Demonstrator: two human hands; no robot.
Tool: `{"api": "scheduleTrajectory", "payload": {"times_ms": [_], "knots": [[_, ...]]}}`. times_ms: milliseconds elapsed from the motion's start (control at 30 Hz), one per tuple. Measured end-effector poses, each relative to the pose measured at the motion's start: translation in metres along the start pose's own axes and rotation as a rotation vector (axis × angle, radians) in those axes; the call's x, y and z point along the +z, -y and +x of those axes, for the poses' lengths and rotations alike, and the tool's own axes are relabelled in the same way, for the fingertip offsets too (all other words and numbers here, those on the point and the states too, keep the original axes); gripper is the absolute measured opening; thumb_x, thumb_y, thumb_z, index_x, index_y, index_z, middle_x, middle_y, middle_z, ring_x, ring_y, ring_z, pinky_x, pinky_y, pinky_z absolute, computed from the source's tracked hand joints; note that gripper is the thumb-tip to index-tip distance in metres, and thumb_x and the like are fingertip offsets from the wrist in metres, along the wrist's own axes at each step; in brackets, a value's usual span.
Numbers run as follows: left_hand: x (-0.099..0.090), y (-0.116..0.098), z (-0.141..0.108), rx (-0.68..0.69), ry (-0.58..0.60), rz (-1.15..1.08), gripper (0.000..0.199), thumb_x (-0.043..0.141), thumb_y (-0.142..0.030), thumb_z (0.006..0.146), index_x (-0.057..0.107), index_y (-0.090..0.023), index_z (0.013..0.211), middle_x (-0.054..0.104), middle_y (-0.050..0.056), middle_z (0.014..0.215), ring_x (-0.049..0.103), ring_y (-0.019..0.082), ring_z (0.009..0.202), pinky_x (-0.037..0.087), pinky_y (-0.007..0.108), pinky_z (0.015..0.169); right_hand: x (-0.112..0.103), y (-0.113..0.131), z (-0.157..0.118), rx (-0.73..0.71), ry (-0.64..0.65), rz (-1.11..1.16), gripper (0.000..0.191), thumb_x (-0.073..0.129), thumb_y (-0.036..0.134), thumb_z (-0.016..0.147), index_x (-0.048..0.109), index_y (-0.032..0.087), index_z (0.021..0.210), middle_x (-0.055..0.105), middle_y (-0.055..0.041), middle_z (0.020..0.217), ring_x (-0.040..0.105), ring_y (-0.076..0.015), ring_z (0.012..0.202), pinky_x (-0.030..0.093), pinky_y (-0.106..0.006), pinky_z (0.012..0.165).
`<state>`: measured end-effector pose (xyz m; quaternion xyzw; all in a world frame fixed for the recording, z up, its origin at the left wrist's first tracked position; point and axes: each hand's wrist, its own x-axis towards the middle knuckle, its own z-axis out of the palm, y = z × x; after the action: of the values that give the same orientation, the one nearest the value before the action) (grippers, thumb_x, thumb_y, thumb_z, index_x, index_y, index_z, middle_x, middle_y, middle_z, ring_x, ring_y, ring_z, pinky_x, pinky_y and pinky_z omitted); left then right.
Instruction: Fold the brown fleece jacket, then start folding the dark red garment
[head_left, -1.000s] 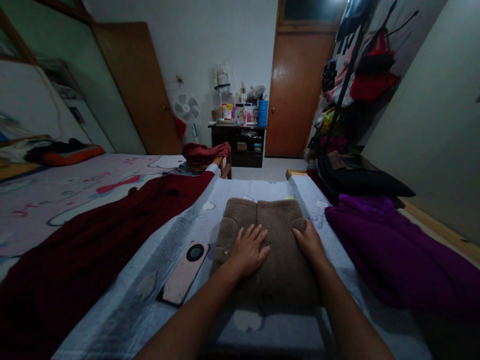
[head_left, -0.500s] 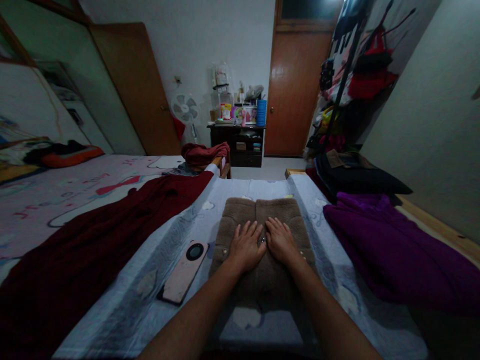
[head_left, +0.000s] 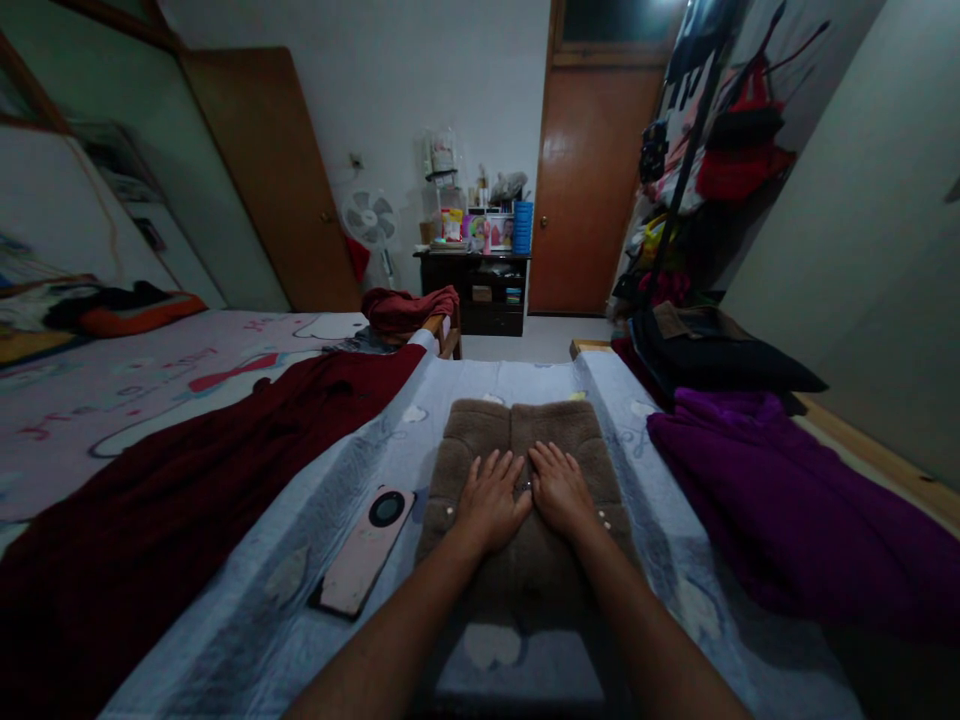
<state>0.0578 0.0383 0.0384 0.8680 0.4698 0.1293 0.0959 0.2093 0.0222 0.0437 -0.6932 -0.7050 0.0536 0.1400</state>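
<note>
The forearms (head_left: 401, 615) are bare; left hand (head_left: 491, 508) and right hand (head_left: 561, 493) look bare too, though dim.

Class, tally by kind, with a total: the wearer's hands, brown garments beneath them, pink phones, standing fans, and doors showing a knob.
Hands (left hand, right hand): 2
Brown garment: 1
Pink phone: 1
Standing fan: 1
Doors (left door, right door): 2
Total: 7

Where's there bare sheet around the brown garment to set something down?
Bare sheet shows beyond the brown garment, and between it and the purple cloth. The gap toward the phone is tight. The garment is crowded by the left hand and right hand; dark red cloth covers far left.
</note>
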Motion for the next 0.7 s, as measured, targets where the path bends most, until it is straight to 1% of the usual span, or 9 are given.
{"api": "scheduleTrajectory", "payload": {"times_ms": [100, 200, 267, 333, 367, 433, 533, 633, 700], "knots": [[-0.001, -0.001, -0.001, 0.007, -0.015, -0.004, 0.059, 0.036, -0.05, 0.094, 0.04, -0.023, 0.146, 0.039, 0.007, 0.153, 0.026, 0.028, 0.143, 0.014, 0.052, 0.118, -0.002, -0.002, 0.001, -0.009, 0.014, -0.003, 0.05, 0.033, 0.023, 0.094, 0.046, 0.016, 0.141, 0.039, -0.0075, 0.152, 0.029, -0.0243, 0.142, 0.019, -0.044, 0.115], [-0.01, 0.004, 0.005, 0.051, -0.015, -0.016, 0.054, 0.033, -0.05, 0.095, 0.044, -0.026, 0.142, 0.044, 0.007, 0.149, 0.03, 0.028, 0.142, 0.013, 0.053, 0.117, -0.01, -0.005, 0.008, -0.031, 0.073, 0.011, 0.049, 0.035, 0.023, 0.093, 0.048, 0.015, 0.14, 0.041, -0.0103, 0.15, 0.034, -0.0253, 0.14, 0.025, -0.044, 0.113], [-0.021, 0.012, 0.014, 0.093, -0.024, -0.006, 0.049, 0.031, -0.046, 0.097, 0.048, -0.028, 0.139, 0.046, 0.005, 0.148, 0.03, 0.026, 0.142, 0.007, 0.054, 0.118, -0.018, -0.006, 0.017, -0.068, 0.107, 0.024, 0.048, 0.036, 0.02, 0.092, 0.05, 0.014, 0.137, 0.044, -0.012, 0.148, 0.038, -0.0241, 0.138, 0.028, -0.041, 0.112], [-0.031, 0.025, 0.027, 0.084, -0.05, 0.029, 0.046, 0.033, -0.04, 0.097, 0.049, -0.029, 0.138, 0.044, 0.005, 0.15, 0.024, 0.027, 0.144, -0.002, 0.057, 0.117, -0.024, -0.005, 0.028, -0.111, 0.109, 0.029, 0.048, 0.038, 0.021, 0.091, 0.05, 0.015, 0.137, 0.043, -0.0119, 0.149, 0.036, -0.0238, 0.139, 0.029, -0.039, 0.112], [-0.035, 0.032, 0.034, 0.06, -0.047, 0.048, 0.046, 0.036, -0.039, 0.095, 0.049, -0.029, 0.138, 0.042, 0.006, 0.151, 0.022, 0.028, 0.145, -0.004, 0.059, 0.116, -0.025, -0.004, 0.034, -0.121, 0.104, 0.027, 0.049, 0.038, 0.022, 0.091, 0.048, 0.015, 0.139, 0.04, -0.0109, 0.151, 0.033, -0.0248, 0.14, 0.028, -0.041, 0.113], [-0.038, 0.045, 0.045, 0.027, -0.024, 0.075, 0.049, 0.041, -0.038, 0.093, 0.047, -0.027, 0.14, 0.038, 0.007, 0.153, 0.019, 0.03, 0.146, -0.004, 0.061, 0.115, -0.025, 0.0, 0.044, -0.121, 0.103, 0.013, 0.051, 0.04, 0.027, 0.092, 0.044, 0.018, 0.143, 0.034, -0.0076, 0.155, 0.027, -0.0277, 0.143, 0.024, -0.047, 0.114], [-0.031, 0.058, 0.054, -0.015, 0.023, 0.089, 0.053, 0.042, -0.038, 0.091, 0.042, -0.028, 0.143, 0.031, 0.006, 0.157, 0.018, 0.031, 0.146, 0.002, 0.062, 0.114, -0.019, 0.004, 0.053, -0.101, 0.139, -0.007, 0.053, 0.037, 0.031, 0.094, 0.039, 0.022, 0.146, 0.029, -0.0043, 0.157, 0.023, -0.0288, 0.144, 0.02, -0.054, 0.114], [-0.018, 0.063, 0.054, -0.031, 0.029, 0.097, 0.054, 0.039, -0.035, 0.091, 0.039, -0.029, 0.145, 0.028, 0.004, 0.158, 0.018, 0.03, 0.146, 0.006, 0.062, 0.114, -0.011, 0.005, 0.053, -0.096, 0.155, -0.018, 0.054, 0.034, 0.032, 0.094, 0.037, 0.022, 0.147, 0.027, -0.004, 0.158, 0.022, -0.0286, 0.145, 0.018, -0.055, 0.114], [-0.012, 0.064, 0.053, -0.027, 0.016, 0.101, 0.055, 0.038, -0.035, 0.091, 0.038, -0.029, 0.146, 0.028, 0.004, 0.158, 0.018, 0.029, 0.146, 0.007, 0.061, 0.115, -0.007, 0.004, 0.052, -0.091, 0.148, -0.022, 0.054, 0.034, 0.033, 0.094, 0.037, 0.022, 0.147, 0.027, -0.0041, 0.158, 0.022, -0.0289, 0.145, 0.018, -0.055, 0.114]]}}
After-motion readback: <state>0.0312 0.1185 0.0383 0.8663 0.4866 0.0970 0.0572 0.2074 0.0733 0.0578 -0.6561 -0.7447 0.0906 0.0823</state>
